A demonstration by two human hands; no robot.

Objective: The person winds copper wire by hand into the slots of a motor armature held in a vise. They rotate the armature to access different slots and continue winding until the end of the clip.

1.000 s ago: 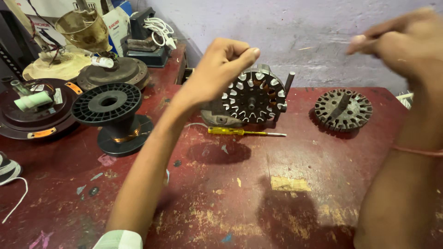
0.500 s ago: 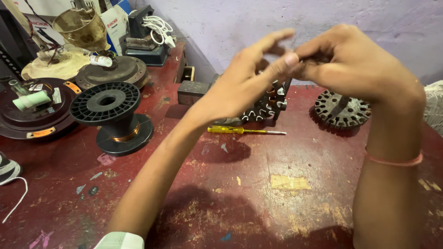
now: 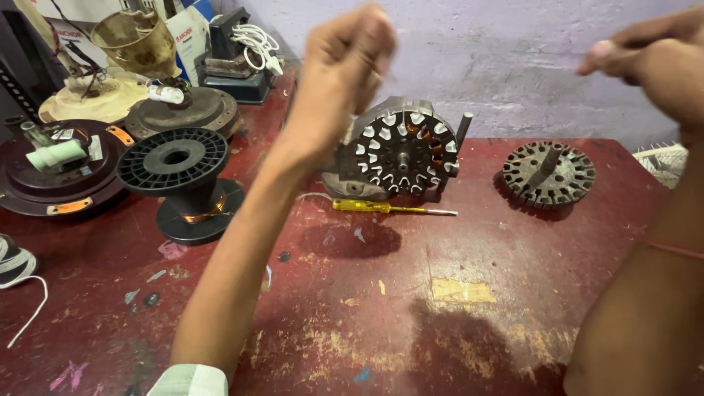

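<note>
Stator core (image 3: 403, 150) with slotted teeth and copper winding is standing upright on its edge at the back of the red worktable (image 3: 455, 323), just below and to the right of the left hand (image 3: 345, 70). Going from the left, a black spool (image 3: 176, 165) with copper wire is sitting near a dark round motor cover (image 3: 55, 172). The left hand is hovering above the core with its fingers curled shut, not touching it; perhaps it is pinching a thin wire, but the blur is hiding this. A yellow screwdriver (image 3: 389, 209) is lying just before the core. Further right, a second stator (image 3: 548, 172) is lying flat. The right hand (image 3: 653, 55) is raised high with fingertips pinched together, well apart from the core.
</note>
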